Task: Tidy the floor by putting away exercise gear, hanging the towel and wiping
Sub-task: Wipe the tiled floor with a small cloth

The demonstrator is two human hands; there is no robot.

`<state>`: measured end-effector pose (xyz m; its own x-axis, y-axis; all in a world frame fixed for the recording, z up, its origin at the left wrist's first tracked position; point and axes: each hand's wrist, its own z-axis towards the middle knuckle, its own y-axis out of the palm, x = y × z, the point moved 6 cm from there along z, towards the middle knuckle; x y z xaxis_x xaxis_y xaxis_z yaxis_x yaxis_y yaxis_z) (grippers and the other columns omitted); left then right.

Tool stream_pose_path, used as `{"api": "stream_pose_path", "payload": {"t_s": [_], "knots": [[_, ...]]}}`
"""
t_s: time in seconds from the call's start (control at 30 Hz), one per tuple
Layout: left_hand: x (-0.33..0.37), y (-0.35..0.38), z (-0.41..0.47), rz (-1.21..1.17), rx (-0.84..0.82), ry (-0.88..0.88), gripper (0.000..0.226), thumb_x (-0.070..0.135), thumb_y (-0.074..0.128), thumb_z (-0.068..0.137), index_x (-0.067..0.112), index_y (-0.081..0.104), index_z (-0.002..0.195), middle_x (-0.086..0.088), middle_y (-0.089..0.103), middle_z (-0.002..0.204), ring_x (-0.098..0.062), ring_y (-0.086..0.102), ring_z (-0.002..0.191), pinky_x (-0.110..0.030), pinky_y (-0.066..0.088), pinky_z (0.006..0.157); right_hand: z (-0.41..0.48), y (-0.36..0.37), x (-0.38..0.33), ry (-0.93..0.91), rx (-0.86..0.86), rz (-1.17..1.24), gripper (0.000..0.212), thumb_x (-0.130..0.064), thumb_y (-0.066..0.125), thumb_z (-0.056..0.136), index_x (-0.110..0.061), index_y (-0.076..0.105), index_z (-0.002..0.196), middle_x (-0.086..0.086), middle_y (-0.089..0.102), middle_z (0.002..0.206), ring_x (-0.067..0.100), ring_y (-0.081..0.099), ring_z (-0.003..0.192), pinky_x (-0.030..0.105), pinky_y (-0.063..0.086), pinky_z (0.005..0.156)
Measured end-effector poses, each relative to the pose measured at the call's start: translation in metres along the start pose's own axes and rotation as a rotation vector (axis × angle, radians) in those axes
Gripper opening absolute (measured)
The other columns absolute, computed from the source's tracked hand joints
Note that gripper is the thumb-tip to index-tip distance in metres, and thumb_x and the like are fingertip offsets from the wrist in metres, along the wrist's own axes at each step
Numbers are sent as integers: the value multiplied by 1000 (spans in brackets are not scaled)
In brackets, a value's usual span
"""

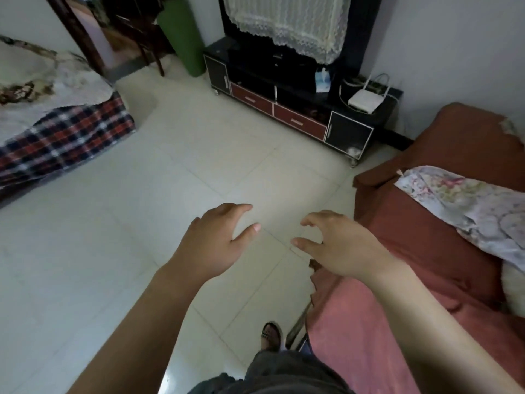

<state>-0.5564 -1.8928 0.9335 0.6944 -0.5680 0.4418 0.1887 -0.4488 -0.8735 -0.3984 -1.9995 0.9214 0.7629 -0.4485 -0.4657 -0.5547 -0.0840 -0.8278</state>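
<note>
Head view, my left hand [210, 243] and my right hand [341, 247] held out side by side above the pale tiled floor [136, 211], both empty with fingers loosely curled, green roll [181, 35] upright by the doorway, well apart from my hands, red-covered bed [420, 223] just beside my right hand

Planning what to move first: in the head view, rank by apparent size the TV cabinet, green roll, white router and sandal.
1. TV cabinet
2. green roll
3. white router and sandal look alike; the sandal is nearer and partly hidden, so unranked.
</note>
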Motion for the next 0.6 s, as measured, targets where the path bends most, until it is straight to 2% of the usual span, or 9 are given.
{"api": "stream_pose_path", "payload": {"t_s": [0.1, 0.2, 0.3, 0.47, 0.6], "knots": [[14, -17, 56, -39, -5, 48, 48, 52, 37, 92, 33, 39, 136, 12, 40, 143, -11, 41, 127, -32, 33, 103, 38, -35, 8, 20, 52, 14, 49, -56, 51, 86, -27, 50, 126, -6, 53, 127, 13, 49, 117, 37, 43, 97], [21, -27, 106, -141, -57, 68, 46, 52, 39, 92, 34, 42, 134, 14, 42, 141, -5, 39, 128, -21, 30, 94, 62, -57, 22, 54, 72, 34, 48, -55, 52, 86, -28, 51, 125, -7, 53, 127, 11, 50, 116, 35, 44, 96], [15, -39, 157, -114, -54, 101, 47, 53, 37, 91, 33, 42, 134, 13, 42, 141, -6, 41, 127, -22, 32, 94, 96, -74, 29, 74, 80, 43, 48, -55, 52, 86, -27, 52, 125, -7, 53, 127, 11, 50, 115, 34, 44, 96], [-7, -56, 243, -134, -46, 103, 47, 53, 37, 91, 35, 42, 134, 13, 42, 141, -9, 42, 126, -24, 33, 93, 198, -110, 3, 1, 159, 24, 47, -56, 49, 88, -28, 51, 125, -8, 54, 124, 11, 52, 112, 34, 46, 92], [-40, -72, 322, -148, -11, 54, 47, 53, 38, 91, 34, 42, 134, 11, 43, 141, -12, 43, 125, -24, 33, 93, 292, -125, -7, -40, 101, 11, 47, -55, 49, 88, -28, 50, 126, -8, 53, 126, 11, 50, 115, 37, 45, 96]]}}
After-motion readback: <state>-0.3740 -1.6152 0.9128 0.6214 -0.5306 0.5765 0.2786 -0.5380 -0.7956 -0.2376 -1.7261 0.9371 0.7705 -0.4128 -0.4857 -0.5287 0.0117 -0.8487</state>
